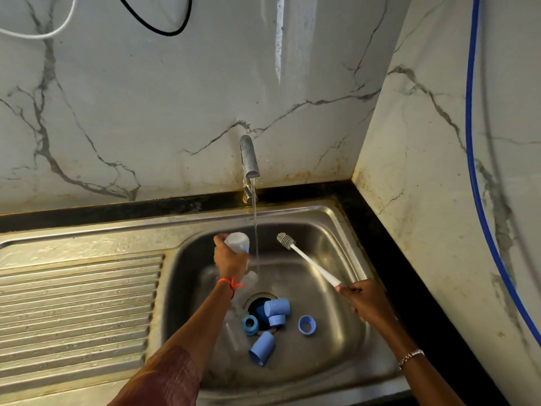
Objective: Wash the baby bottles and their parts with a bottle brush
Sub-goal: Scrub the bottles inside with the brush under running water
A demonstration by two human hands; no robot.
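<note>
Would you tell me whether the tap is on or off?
On: water streams from the tap into the sink.

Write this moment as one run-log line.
left hand holds bottle beside water stream | right hand holds brush | blue parts by drain | tap running
</note>
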